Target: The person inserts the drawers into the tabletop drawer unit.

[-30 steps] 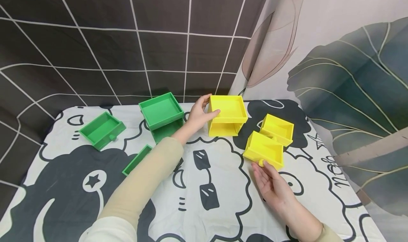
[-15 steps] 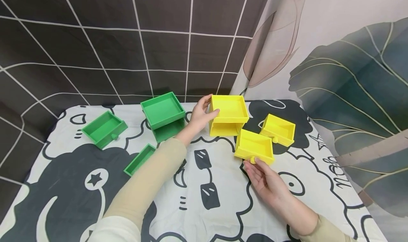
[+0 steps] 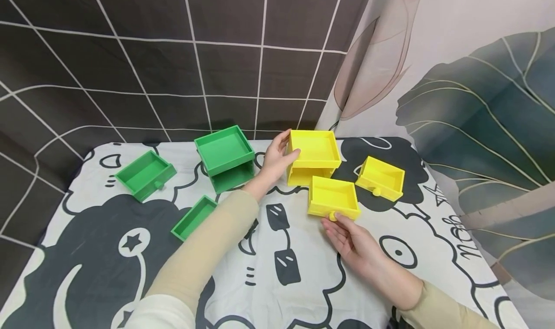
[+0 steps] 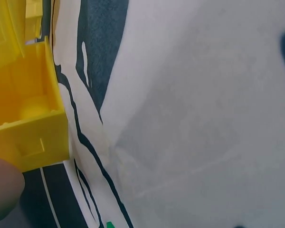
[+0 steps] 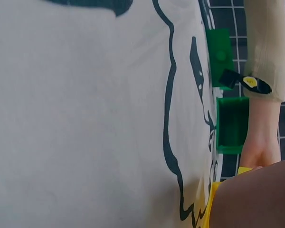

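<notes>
- Yellow drawer (image 3: 334, 194): at the right hand's (image 3: 360, 244) fingertips, toward the table's (image 3: 310, 290) far edge, just before the yellow cabinet (image 3: 315, 148).
- Right hand: seems to pinch the drawer's knob (image 3: 333, 216), fingers partly hidden; its forearm reaches in from the near right corner.
- Left hand (image 3: 275, 159): grips the cabinet's left side near the far edge, arm outstretched.

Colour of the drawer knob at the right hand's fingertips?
Yellow: small round yellow knob, clearest in head view.
</notes>
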{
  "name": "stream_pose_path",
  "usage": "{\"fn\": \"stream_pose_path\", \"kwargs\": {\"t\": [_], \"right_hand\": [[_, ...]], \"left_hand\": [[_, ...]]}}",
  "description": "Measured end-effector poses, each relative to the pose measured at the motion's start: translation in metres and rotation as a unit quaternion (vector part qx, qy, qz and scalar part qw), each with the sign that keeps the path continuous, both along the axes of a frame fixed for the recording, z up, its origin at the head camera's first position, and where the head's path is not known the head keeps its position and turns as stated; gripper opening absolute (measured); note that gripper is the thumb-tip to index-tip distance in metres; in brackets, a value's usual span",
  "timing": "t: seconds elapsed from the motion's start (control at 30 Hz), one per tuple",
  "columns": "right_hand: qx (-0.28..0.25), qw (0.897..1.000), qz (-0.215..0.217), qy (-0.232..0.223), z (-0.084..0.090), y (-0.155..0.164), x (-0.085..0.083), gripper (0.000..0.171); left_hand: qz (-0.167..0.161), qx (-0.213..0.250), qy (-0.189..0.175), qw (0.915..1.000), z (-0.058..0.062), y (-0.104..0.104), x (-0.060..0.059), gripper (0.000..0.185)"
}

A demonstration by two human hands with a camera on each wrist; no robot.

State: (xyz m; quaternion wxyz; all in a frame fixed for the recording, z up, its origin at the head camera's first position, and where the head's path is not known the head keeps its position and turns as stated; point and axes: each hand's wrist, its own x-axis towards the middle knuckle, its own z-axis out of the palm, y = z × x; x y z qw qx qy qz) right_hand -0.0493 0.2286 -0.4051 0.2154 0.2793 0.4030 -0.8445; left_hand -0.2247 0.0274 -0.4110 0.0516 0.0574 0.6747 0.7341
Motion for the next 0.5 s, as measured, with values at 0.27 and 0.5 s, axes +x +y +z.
{"fn": "stream_pose_path", "kwargs": {"t": [0.27, 0.5], "right_hand": [[0.014, 1.0, 0.014, 0.002, 0.001, -0.008, -0.009, 0.024], [0.024, 0.999, 0.035, 0.016, 0.003, -0.014, -0.015, 0.023]], "left_hand": [[-0.001, 0.03, -0.008, 0.9995, -0.002, 0.002, 0.001, 0.068], [-0.001, 0.035, -0.018, 0.9992, -0.002, 0.002, 0.002, 0.068]]}}
